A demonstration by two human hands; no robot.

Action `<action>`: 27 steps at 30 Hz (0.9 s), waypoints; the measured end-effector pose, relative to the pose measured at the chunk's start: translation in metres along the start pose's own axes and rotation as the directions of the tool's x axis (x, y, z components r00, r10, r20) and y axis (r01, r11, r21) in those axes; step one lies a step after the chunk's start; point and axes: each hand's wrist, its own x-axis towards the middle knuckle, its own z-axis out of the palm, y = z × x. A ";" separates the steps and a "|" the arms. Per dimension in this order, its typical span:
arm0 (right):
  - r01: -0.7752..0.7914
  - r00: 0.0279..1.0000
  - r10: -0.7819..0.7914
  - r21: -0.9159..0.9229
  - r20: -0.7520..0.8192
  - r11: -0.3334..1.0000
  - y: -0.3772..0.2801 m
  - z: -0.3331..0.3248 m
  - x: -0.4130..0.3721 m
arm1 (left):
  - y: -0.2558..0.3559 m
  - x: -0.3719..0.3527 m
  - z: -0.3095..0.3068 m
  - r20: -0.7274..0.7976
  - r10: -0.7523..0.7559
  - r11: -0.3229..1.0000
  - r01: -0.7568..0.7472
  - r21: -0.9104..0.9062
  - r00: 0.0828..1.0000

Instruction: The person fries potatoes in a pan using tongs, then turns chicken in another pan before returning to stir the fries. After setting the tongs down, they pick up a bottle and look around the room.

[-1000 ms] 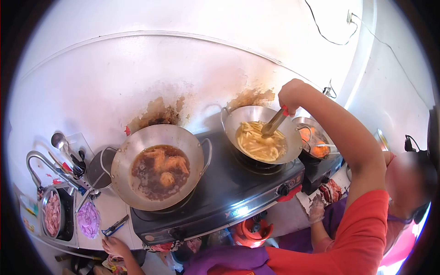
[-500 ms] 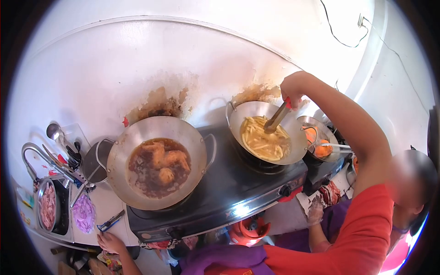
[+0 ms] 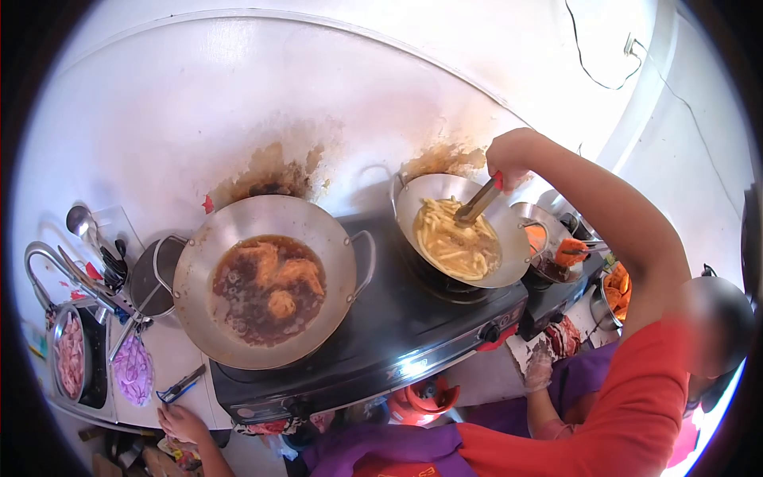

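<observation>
Head view: right hand (image 3: 509, 157) still clamped on tongs (image 3: 479, 200), tips just below it buried in fries (image 3: 453, 242) inside wok (image 3: 421, 195), hardly shifted lately, so stirring ongoing. Left hand (image 3: 181, 421) by counter (image 3: 179, 358) edge, curl impossible to tell.

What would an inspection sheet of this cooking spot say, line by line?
Surface: black two-burner stove on a white counter.
Job's things: tongs dipped into the wok of fries; wok of chicken in dark oil.
Clutter: bowl of raw meat, ladle, blue-handled tool.
Hands: right hand grips the tongs; left hand at the counter edge.
Cables: wire running up the wall.
Surroundings: oil-stained wall, red gas cylinder below, co-worker's gloved hand.
</observation>
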 end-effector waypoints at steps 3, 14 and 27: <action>0.021 0.999 -0.022 -0.052 -0.030 0.998 0.000 0.000 -0.001 | -0.003 -0.002 0.000 -0.005 0.016 1.000 -0.016 -0.015 1.000; -0.108 0.982 0.088 -0.118 -0.169 0.987 -0.034 0.005 -0.018 | 0.007 -0.002 -0.010 0.038 -0.048 0.997 0.051 -0.057 0.998; -0.261 0.907 0.366 0.405 -0.209 0.876 -0.007 0.107 -0.076 | 0.019 -0.001 -0.023 0.038 -0.061 0.996 0.063 -0.064 0.997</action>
